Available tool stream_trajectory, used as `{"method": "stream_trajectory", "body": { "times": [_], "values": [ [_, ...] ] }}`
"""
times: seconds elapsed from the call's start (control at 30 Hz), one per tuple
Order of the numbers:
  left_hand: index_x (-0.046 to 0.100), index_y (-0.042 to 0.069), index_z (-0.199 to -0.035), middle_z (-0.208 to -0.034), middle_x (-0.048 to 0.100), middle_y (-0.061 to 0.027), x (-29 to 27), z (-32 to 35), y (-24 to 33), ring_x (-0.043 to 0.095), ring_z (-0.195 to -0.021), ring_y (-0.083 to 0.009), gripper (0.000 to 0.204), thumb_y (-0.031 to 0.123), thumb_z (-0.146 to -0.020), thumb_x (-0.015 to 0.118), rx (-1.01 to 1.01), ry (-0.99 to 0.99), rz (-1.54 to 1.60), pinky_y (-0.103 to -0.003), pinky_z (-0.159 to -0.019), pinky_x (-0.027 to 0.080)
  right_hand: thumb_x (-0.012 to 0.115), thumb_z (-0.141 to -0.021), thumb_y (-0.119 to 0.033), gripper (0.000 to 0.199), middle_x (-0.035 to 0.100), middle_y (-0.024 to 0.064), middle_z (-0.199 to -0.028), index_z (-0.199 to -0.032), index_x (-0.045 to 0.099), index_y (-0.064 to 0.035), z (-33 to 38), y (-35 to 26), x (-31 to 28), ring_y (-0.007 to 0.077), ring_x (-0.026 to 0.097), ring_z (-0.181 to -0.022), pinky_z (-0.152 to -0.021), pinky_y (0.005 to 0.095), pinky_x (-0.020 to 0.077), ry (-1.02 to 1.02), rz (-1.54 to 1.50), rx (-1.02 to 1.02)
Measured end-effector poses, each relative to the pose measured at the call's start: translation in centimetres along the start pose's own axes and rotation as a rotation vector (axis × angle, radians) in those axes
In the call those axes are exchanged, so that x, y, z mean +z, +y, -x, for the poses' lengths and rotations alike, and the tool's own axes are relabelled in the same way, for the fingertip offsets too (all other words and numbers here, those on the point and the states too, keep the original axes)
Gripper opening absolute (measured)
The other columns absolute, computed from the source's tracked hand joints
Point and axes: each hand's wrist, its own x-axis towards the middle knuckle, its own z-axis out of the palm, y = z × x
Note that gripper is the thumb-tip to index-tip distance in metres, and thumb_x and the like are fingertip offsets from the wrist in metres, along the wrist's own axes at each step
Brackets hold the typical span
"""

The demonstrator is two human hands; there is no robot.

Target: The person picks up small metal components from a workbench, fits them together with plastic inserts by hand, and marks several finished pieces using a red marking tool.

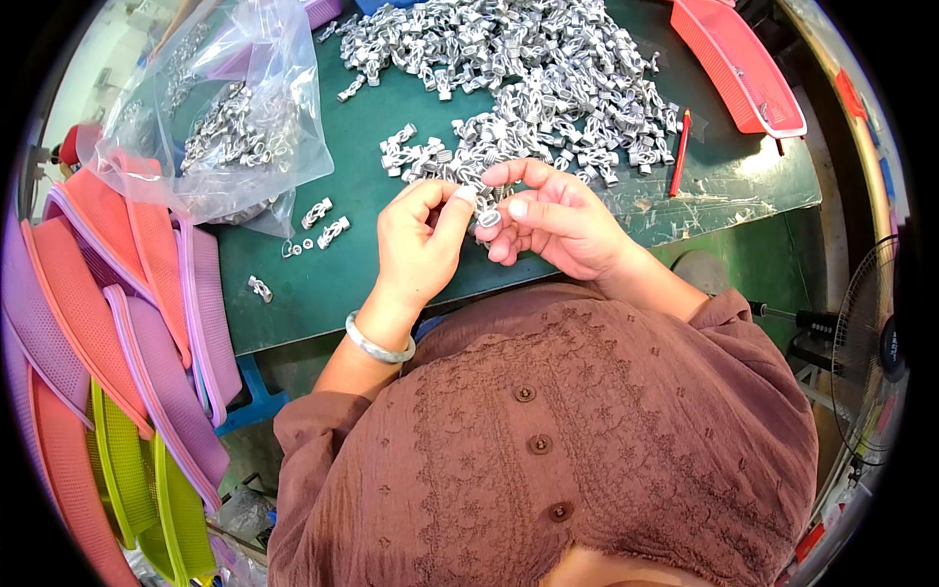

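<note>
Close to the table's near edge, my two hands meet over a small silver metal fitting (487, 217) with a loop at its end. My left hand (421, 235) is closed, thumb and index finger pinched at the fitting's upper left side. From the other side, my right hand (567, 220) curls its fingers round the fitting, the index finger arched above and the thumb bent inward. Fingers hide part of the fitting. Just beyond lies a large heap of similar silver fittings (548, 73), whose near end reaches my fingertips.
A clear plastic bag (284, 108) of metal parts lies at left on the green table (323, 284). A few loose fittings (333, 232) lie nearby. At right are a red pencil (681, 152) and red basket (734, 73). Stacked coloured baskets (127, 293) stand left; a fan (871, 342), right.
</note>
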Motion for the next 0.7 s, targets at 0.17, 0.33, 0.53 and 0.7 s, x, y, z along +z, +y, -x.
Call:
{"method": "stream_trajectory", "body": {
  "times": [0.17,0.33,0.53,0.7],
  "values": [
    [0.059,-0.001,-0.071,-0.058,0.051,-0.0002,-0.2,0.1,-0.5,0.043,-0.054,-0.0051,0.016,0.011,-0.081,0.057,-0.196,-0.099,0.123,-0.022,-0.048,0.035,0.052,-0.087,-0.014,0.035,0.062,0.0175,-0.092,-0.118,0.04,-0.0031,0.0,0.0,0.1,0.0223,0.063,-0.077,-0.069,0.0315,0.0511,-0.031,-0.013,-0.022],
    [0.059,0.0,-0.07,-0.058,0.051,0.0013,-0.2,0.2,-0.8,0.042,-0.054,-0.0045,0.016,0.011,-0.081,0.056,-0.2,-0.096,0.141,-0.022,-0.048,0.034,0.052,-0.087,-0.013,0.035,0.062,0.0179,-0.093,-0.118,0.04,-0.0032,0.0,0.1,0.1,0.0224,0.063,-0.078,-0.069,0.0311,0.051,-0.029,-0.006,-0.018],
    [0.06,0.001,-0.075,-0.062,0.052,0.0041,-0.1,0.3,-0.6,0.043,-0.057,-0.0021,0.011,0.01,-0.082,0.06,-0.172,-0.004,0.254,-0.018,-0.05,0.035,0.053,-0.087,-0.014,0.035,0.061,0.018,-0.094,-0.118,0.04,-0.0034,0.0,0.1,0.0,0.0221,0.063,-0.078,-0.07,0.0305,0.0507,-0.013,0.012,0.004],
    [0.06,0.001,-0.081,-0.068,0.054,0.0045,-0.1,0.5,0.0,0.044,-0.06,-0.0006,0.006,0.007,-0.083,0.06,-0.141,0.039,0.333,-0.016,-0.053,0.037,0.054,-0.087,-0.014,0.036,0.061,0.0182,-0.096,-0.118,0.04,-0.0039,0.0,0.1,0.1,0.0207,0.062,-0.079,-0.07,0.03,0.0493,0.026,0.028,0.039]
  ]
}}
